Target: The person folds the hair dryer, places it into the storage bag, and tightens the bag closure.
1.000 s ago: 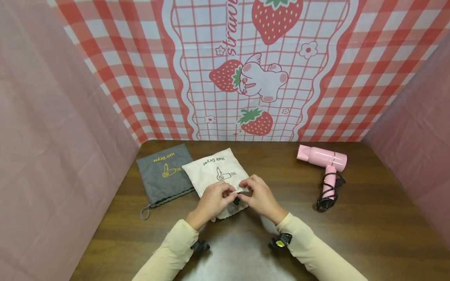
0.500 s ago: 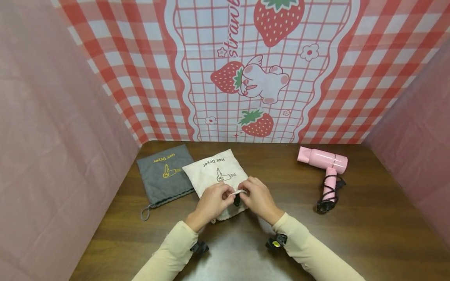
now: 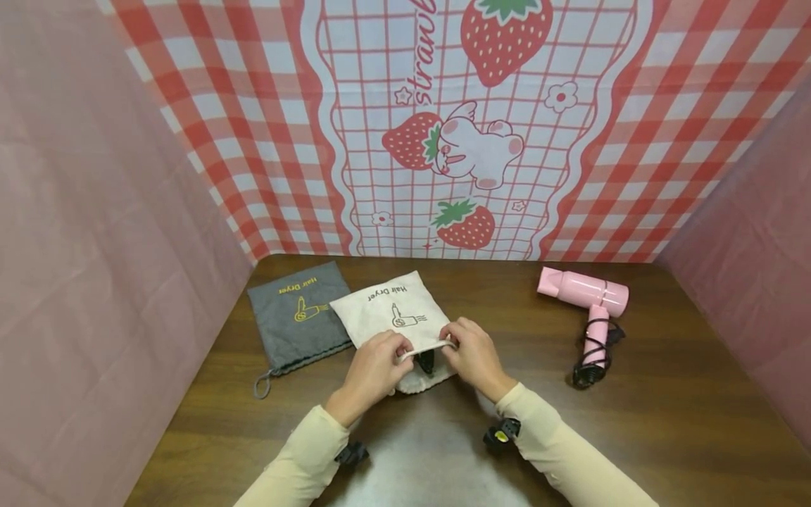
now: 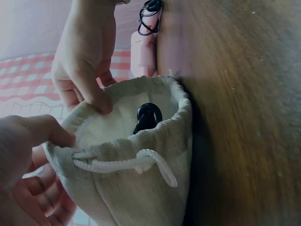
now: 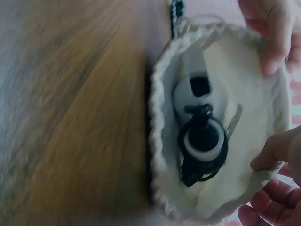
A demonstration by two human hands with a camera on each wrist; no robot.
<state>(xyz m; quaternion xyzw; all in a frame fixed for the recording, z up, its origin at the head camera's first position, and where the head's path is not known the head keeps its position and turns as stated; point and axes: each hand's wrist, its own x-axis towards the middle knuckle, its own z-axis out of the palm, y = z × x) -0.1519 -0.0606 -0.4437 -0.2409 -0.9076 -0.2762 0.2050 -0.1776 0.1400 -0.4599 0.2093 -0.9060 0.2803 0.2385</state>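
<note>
A cream drawstring bag [image 3: 379, 318] printed "Hair Dryer" lies on the table, its mouth towards me. My left hand [image 3: 372, 372] pinches the upper rim on one side, and my right hand [image 3: 472, 358] pinches it on the other. Between them the rim is lifted and the mouth gapes. Inside sits a pale hair dryer [image 5: 218, 96], handle end towards the opening, with a black cord [image 5: 190, 175] wound round it. A white drawstring [image 4: 117, 165] hangs in a loop at the bag's side in the left wrist view. The dryer's far part is hidden in the bag.
On the left, a grey drawstring bag [image 3: 279, 327] lies flat, partly under the cream bag's edge. A pink hair dryer [image 3: 584, 290] with black cord round its handle lies on the right of the wooden table [image 3: 684, 401]. A checked strawberry cloth [image 3: 285, 176] hangs behind.
My hands have moved apart along the rim, and the bag's mouth has opened wider, showing more of the black cord inside. Both hands keep pinching the fabric.
</note>
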